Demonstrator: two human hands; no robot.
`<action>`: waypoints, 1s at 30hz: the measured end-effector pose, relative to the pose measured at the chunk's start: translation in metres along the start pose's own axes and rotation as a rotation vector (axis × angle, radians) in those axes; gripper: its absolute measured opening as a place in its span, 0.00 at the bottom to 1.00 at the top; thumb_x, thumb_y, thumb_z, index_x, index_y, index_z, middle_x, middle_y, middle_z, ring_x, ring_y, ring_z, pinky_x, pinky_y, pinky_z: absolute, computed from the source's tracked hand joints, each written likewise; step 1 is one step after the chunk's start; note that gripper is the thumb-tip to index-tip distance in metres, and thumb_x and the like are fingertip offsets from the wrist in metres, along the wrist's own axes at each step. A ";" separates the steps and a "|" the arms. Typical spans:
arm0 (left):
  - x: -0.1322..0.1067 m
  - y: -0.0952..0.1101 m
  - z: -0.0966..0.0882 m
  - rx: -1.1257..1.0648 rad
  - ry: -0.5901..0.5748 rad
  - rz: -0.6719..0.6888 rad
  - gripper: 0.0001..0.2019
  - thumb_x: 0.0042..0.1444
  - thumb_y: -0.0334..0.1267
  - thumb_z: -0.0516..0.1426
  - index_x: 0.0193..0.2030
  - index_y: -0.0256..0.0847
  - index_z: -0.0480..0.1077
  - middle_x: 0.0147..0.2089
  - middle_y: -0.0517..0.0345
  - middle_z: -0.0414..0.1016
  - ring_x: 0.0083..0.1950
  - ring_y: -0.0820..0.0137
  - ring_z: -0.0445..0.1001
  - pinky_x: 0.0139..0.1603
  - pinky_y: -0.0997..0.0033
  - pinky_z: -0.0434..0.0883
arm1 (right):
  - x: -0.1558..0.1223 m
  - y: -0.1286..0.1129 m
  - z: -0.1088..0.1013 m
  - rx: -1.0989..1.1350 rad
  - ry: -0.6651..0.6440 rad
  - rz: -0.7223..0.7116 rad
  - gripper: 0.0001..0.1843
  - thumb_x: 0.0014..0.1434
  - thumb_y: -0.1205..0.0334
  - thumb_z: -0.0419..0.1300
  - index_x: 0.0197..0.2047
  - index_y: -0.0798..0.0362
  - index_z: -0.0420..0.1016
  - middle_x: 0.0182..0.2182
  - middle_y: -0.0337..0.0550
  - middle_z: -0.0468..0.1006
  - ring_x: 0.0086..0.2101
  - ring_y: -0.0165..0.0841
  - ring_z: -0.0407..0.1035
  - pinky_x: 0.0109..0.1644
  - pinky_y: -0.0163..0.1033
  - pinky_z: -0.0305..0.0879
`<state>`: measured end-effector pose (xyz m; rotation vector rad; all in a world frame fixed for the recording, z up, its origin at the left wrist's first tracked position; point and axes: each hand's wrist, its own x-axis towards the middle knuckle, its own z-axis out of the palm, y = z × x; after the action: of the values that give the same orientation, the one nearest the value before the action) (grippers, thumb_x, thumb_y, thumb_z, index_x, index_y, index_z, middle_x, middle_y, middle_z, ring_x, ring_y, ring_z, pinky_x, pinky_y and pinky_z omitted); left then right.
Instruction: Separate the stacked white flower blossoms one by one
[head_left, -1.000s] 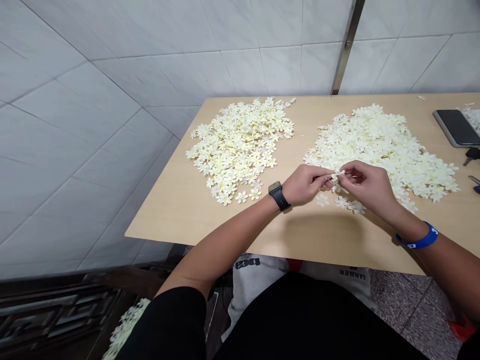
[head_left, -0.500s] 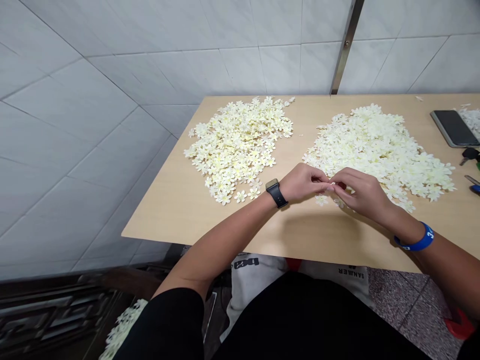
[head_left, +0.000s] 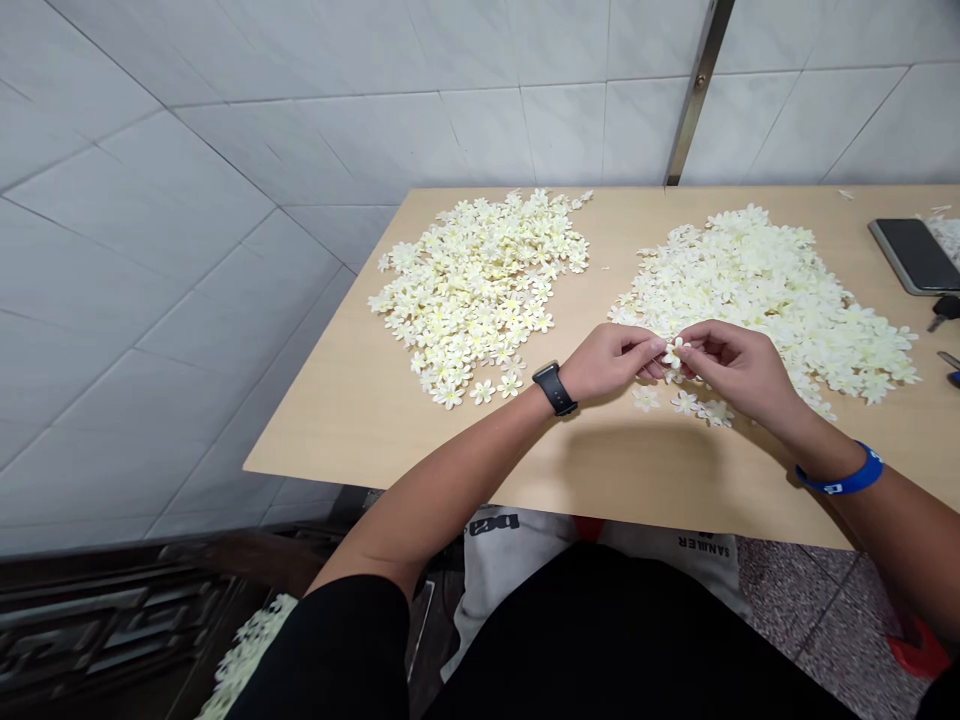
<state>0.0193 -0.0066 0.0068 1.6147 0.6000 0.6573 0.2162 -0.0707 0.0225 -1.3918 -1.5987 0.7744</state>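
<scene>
My flower: creamy wht. L pile: creamy w/ yel centres; R pile paler. Watch strap & sleeve blk, wristband blue w/ wht marks. Table lt tan; wall tiles grey-wht, faint veins.

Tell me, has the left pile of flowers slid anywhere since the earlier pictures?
No. The left pile of flowers sits in the same spot against the table edge; the whole view just shifted slightly.

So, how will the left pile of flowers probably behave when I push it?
The left pile would probably spread rather than move together, since its flowers overlap loosely. Single ones at its near edge may slide, lying flat on the table. They look thin, so probably light and bendable.
</scene>
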 end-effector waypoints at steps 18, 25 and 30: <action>-0.002 0.007 -0.005 0.082 0.061 0.018 0.13 0.53 0.45 0.68 0.36 0.35 0.83 0.34 0.50 0.84 0.35 0.70 0.80 0.37 0.73 0.73 | 0.000 0.000 -0.002 -0.336 -0.001 -0.294 0.04 0.61 0.63 0.61 0.36 0.48 0.78 0.30 0.42 0.81 0.31 0.37 0.76 0.34 0.41 0.70; -0.002 0.002 -0.001 0.487 -0.017 0.166 0.10 0.59 0.42 0.63 0.33 0.36 0.80 0.28 0.56 0.80 0.30 0.74 0.72 0.32 0.73 0.63 | -0.006 0.002 0.000 -0.427 -0.063 -0.305 0.07 0.59 0.63 0.61 0.29 0.48 0.73 0.23 0.41 0.77 0.24 0.34 0.71 0.28 0.40 0.64; -0.001 0.004 -0.001 0.774 -0.082 0.314 0.18 0.66 0.43 0.55 0.26 0.37 0.73 0.24 0.58 0.73 0.27 0.74 0.65 0.32 0.71 0.57 | -0.006 -0.001 -0.003 -0.398 -0.117 -0.246 0.08 0.61 0.62 0.61 0.29 0.49 0.73 0.23 0.39 0.77 0.23 0.33 0.69 0.28 0.39 0.63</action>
<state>0.0176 -0.0072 0.0104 2.4831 0.5786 0.6143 0.2186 -0.0776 0.0236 -1.4013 -2.0518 0.4100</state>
